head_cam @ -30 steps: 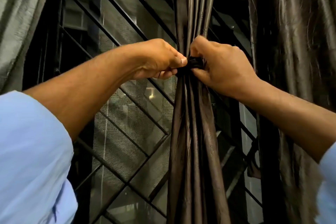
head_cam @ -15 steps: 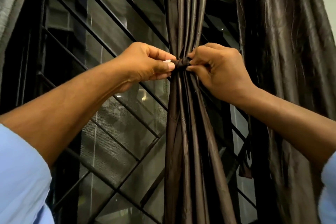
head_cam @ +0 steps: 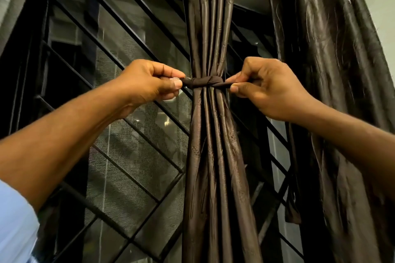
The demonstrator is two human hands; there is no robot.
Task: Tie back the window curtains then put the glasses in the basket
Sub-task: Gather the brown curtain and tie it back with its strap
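The tie band (head_cam: pixel 203 82) sits at the centre of the frame, wrapped once round the gathered brown curtain (head_cam: pixel 208 156) and crossed into a knot at the front. Its long axis runs level, left to right, across the curtain's upright folds. Each loose end leads straight out sideways into a grip: the left hand (head_cam: pixel 149 83) pinches the left end between thumb and forefinger just beside the knot, and the right hand (head_cam: pixel 269 87) pinches the right end the same way, a little farther out. Both hands stand about level with the band, so the pull that would cinch it is, by my reading, straight outward along that axis (neither hand looks clearly better placed). Behind lies the barred window grille (head_cam: pixel 119 134); a second brown curtain (head_cam: pixel 331 92) hangs loose at the right of the frame. Neither glasses nor basket are in view.
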